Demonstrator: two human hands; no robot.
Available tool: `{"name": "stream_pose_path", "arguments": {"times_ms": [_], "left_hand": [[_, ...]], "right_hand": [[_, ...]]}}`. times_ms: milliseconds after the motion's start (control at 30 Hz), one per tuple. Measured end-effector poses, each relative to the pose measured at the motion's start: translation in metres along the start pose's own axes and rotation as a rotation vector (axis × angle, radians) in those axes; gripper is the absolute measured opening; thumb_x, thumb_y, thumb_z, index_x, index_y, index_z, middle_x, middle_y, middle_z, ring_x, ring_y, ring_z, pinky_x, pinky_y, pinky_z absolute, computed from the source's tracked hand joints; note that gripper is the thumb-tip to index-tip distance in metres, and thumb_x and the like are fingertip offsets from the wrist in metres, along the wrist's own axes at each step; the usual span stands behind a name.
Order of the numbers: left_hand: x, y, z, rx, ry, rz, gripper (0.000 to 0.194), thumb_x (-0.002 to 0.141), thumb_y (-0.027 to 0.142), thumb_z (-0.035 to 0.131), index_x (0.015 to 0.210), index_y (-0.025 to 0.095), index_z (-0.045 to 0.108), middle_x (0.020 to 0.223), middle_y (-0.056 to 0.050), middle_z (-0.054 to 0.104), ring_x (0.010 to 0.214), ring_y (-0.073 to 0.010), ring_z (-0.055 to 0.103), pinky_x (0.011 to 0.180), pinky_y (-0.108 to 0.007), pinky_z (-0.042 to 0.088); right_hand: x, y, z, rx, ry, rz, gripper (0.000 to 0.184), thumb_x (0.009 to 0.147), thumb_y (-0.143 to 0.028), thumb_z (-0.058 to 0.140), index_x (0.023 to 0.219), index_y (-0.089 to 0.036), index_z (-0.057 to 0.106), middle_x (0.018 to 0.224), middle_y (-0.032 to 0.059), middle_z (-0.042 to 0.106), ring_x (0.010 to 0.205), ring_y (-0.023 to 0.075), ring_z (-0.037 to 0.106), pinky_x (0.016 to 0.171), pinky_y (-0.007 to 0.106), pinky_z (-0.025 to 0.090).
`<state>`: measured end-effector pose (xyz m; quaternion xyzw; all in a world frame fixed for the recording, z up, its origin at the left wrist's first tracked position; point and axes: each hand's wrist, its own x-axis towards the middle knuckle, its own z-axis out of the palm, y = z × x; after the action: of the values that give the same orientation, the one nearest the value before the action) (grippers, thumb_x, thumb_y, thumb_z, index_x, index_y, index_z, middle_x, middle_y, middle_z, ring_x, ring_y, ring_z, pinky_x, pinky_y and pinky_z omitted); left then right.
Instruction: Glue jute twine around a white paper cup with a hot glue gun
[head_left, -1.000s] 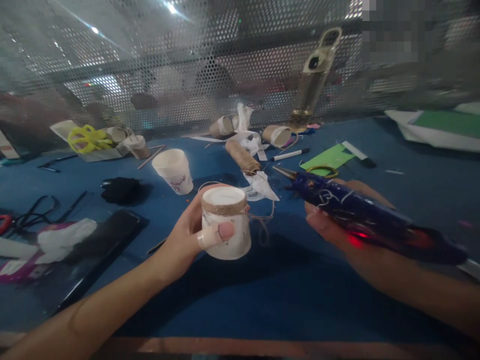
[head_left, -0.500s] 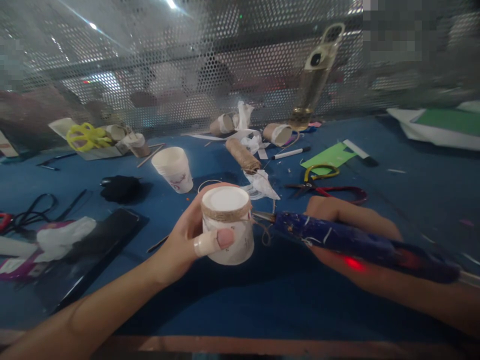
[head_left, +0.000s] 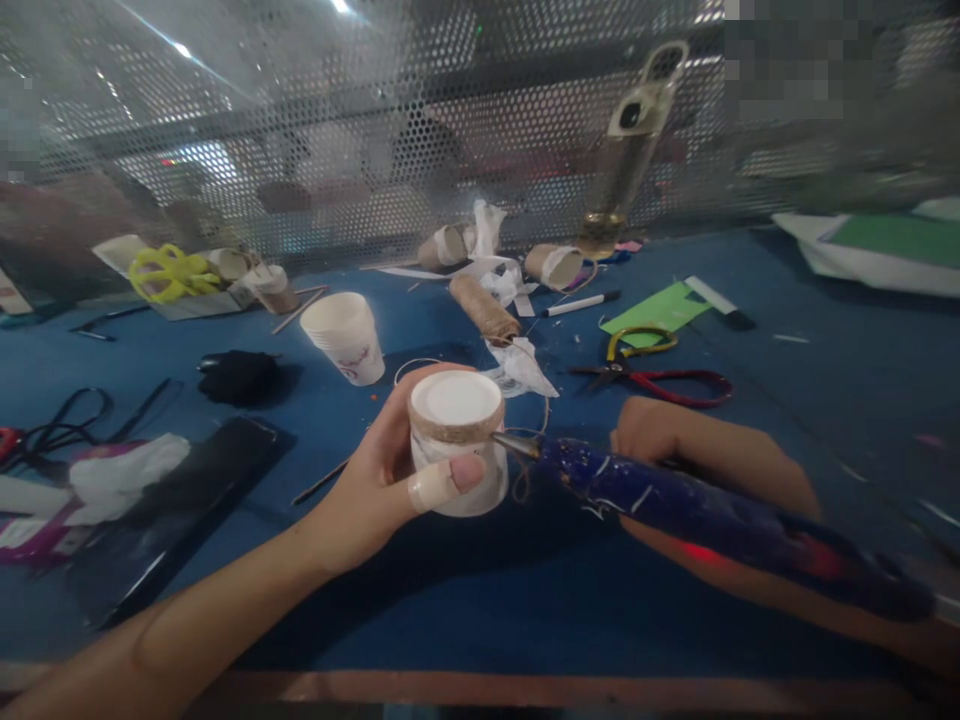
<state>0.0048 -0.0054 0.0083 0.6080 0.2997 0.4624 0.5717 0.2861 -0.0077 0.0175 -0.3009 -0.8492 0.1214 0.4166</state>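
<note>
My left hand (head_left: 390, 480) is wrapped round a white paper cup (head_left: 459, 395) turned bottom up, its bandaged thumb across the front. A band of brown jute twine (head_left: 454, 433) circles the cup near its upturned base. In my right hand (head_left: 697, 450) is a dark blue hot glue gun (head_left: 645, 500) with a red light glowing near the grip. Its metal nozzle (head_left: 517, 443) points left and meets the cup's right side at the twine. A loose loop of twine (head_left: 523, 483) hangs beside the cup.
Behind the cup lie a twine roll (head_left: 484, 308) and crumpled white paper (head_left: 517, 365). Stacked paper cups (head_left: 343, 338) stand to the left. Red-and-yellow-handled scissors (head_left: 637, 370) and green paper (head_left: 656, 315) lie beyond my right hand. A perforated metal panel (head_left: 360, 150) borders the back.
The glue gun's nozzle has shifted left and slightly down onto the twine band. The cup has turned or tilted slightly in my left hand and moved a little to the right.
</note>
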Motion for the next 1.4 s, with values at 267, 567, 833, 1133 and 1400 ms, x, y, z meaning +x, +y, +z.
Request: {"name": "stream_pose_path", "arguments": {"times_ms": [267, 567, 833, 1133, 1400], "left_hand": [[0.000, -0.002, -0.002, 0.065, 0.040, 0.064, 0.051, 0.092, 0.036, 0.078, 0.141, 0.033, 0.063, 0.130, -0.007, 0.068, 0.118, -0.0279, 0.065, 0.100, -0.039, 0.054], [0.000, 0.002, 0.003, 0.056, 0.025, 0.022, 0.048, 0.093, 0.029, 0.078, 0.138, 0.039, 0.063, 0.127, -0.002, 0.070, 0.116, -0.0239, 0.064, 0.099, -0.036, 0.053], [0.000, 0.000, 0.001, 0.098, 0.041, 0.062, 0.051, 0.093, 0.033, 0.078, 0.141, 0.035, 0.062, 0.128, -0.004, 0.068, 0.115, -0.0258, 0.064, 0.099, -0.036, 0.052], [0.000, 0.002, 0.002, 0.092, 0.019, 0.006, 0.050, 0.092, 0.032, 0.078, 0.138, 0.039, 0.061, 0.130, -0.004, 0.066, 0.117, -0.0280, 0.062, 0.103, -0.044, 0.050], [0.001, -0.004, -0.003, 0.040, -0.007, 0.029, 0.052, 0.091, 0.036, 0.076, 0.141, 0.031, 0.063, 0.132, -0.009, 0.068, 0.119, -0.0315, 0.064, 0.102, -0.045, 0.053]], "right_hand": [[-0.006, -0.009, -0.003, -0.051, 0.032, 0.222, 0.029, 0.081, -0.033, 0.075, 0.073, -0.029, 0.047, 0.066, -0.0036, 0.051, 0.057, 0.0172, 0.046, 0.050, 0.031, 0.035], [-0.003, -0.010, -0.008, 0.006, -0.043, 0.156, 0.023, 0.084, -0.016, 0.065, 0.073, -0.027, 0.048, 0.071, -0.0049, 0.055, 0.058, 0.0130, 0.050, 0.052, 0.029, 0.037], [-0.007, 0.004, 0.000, -0.046, 0.066, 0.083, 0.019, 0.087, -0.026, 0.061, 0.076, -0.028, 0.046, 0.067, -0.0059, 0.052, 0.052, 0.0127, 0.049, 0.048, 0.030, 0.036], [-0.011, -0.002, -0.008, -0.003, -0.041, 0.087, 0.026, 0.089, -0.015, 0.067, 0.080, -0.028, 0.047, 0.075, -0.0057, 0.051, 0.060, 0.0134, 0.051, 0.054, 0.031, 0.038], [-0.009, 0.000, -0.011, -0.028, -0.112, 0.097, 0.024, 0.092, -0.018, 0.066, 0.080, -0.028, 0.048, 0.074, -0.0055, 0.053, 0.061, 0.0130, 0.053, 0.054, 0.030, 0.039]]}}
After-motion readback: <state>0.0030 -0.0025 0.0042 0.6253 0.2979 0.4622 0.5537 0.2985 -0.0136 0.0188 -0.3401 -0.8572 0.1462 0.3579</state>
